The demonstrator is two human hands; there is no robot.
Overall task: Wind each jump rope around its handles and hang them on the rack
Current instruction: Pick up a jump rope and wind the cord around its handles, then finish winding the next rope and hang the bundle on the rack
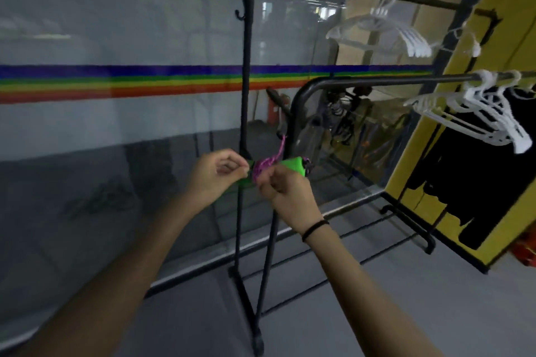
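- In front of me runs a glass wall [121,38] with a rainbow stripe [116,82] across it at about mid-height; to the right stands a yellow panel [452,113].
- The black rack [249,66] stands just before the glass, its upright post rising through the middle of my view and its top bar bending off to the right. A small hook [238,15] sticks out of the post near the top.
- White hangers [385,32] dangle in a bunch from that top bar; a second bunch of white hangers [481,116] sits on a lower bar at the right, with dark clothing [478,182] below it.
- My left hand [216,175] is curled closed, fingertips pinched at the left end of the bundle.
- My right hand [285,197] is likewise closed, gripping the bundle from below; a dark band [314,229] circles that wrist.
- The jump rope [265,166] is between the two hands, at about waist level in front of the rack's post: purple cord wrapped around green handles [293,165], with one loose purple end sticking upward. It does not hang on the rack yet.
- The picture is blurred here, so I cannot tell how many turns of cord there are.
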